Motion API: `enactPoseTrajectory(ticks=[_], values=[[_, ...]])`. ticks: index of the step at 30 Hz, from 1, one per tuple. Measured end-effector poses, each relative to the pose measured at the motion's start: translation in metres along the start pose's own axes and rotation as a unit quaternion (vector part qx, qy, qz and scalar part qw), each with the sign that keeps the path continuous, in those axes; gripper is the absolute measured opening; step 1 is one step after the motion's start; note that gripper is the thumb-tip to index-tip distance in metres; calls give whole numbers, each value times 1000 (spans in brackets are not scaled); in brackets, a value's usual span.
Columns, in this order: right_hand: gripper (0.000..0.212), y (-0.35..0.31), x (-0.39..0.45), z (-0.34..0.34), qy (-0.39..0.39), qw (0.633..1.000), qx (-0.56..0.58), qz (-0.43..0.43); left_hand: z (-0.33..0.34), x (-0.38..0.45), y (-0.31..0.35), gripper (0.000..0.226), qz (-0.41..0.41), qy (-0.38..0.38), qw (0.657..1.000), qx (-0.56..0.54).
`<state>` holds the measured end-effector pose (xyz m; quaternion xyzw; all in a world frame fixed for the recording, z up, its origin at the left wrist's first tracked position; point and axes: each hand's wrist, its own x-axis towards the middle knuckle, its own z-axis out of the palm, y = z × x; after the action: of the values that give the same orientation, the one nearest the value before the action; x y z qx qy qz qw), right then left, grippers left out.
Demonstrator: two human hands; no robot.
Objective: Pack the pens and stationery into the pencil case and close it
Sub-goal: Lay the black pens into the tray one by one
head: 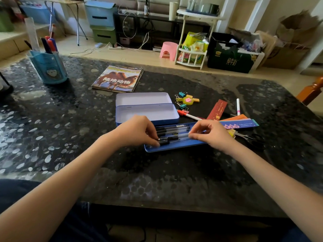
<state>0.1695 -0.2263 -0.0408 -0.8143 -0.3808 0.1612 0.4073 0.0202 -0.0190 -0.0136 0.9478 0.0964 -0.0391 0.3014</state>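
Surface (pixel 174 172): dark and speckled, with pretty much everything spread over the middle of it.
Pencil case (pixel 148 112): a blue tin left wide open, lid flipped back, both halves looking bare inside. It sits just beyond the hands.
Tray (pixel 174 145): a flat blue insert laid right in front of the tin, nearer the person, slightly angled.
Pens (pixel 172 131): several black-capped ones lined up side by side in the tray, between the two hands.
Left hand (pixel 136 131): curled over the tray's left end, fingertips pinched on the capped ends of the pens.
Right hand (pixel 212 134): thumb and forefinger closed on the clear barrel end of a pen at the tray's right side.
Red-capped pen (pixel 189 116): lying loose just right of the tin, behind the right hand.
Binder clips (pixel 182 100): small colourful bunch further back on the right, beside a tape roll.
Bookmarks (pixel 236 122): fanned out to the right, partly tucked behind the right hand.
Scissors (pixel 251 137): dark handles seen near the right wrist.
Book (pixel 117 78): well behind the tin.
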Motion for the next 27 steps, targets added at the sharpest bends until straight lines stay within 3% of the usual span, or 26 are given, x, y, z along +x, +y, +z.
enactPoseTrajectory(ticks=[6, 13, 20, 22, 25, 27], values=[[6, 2, 0, 13, -45, 990, -130, -34, 6, 0, -5, 14, 5, -32, 998, 53], [4, -3, 1, 18, -70, 989, -132, -21, 5, 2, -8, 15, -2, -26, 997, 68], [5, -8, 3, 21, -63, 991, -113, -26, 3, 3, -13, 14, -14, 26, 994, 109], [4, -9, 6, 15, -29, 996, -87, -18, 4, 4, -15, 14, -18, 38, 993, 112], [4, 4, 20, -13, 126, 988, -89, -12, 5, 4, -17, 13, -32, 53, 988, 139], [13, 19, 33, -37, 216, 964, -155, 13, 5, 4, -19, 14, -37, 72, 981, 174]])
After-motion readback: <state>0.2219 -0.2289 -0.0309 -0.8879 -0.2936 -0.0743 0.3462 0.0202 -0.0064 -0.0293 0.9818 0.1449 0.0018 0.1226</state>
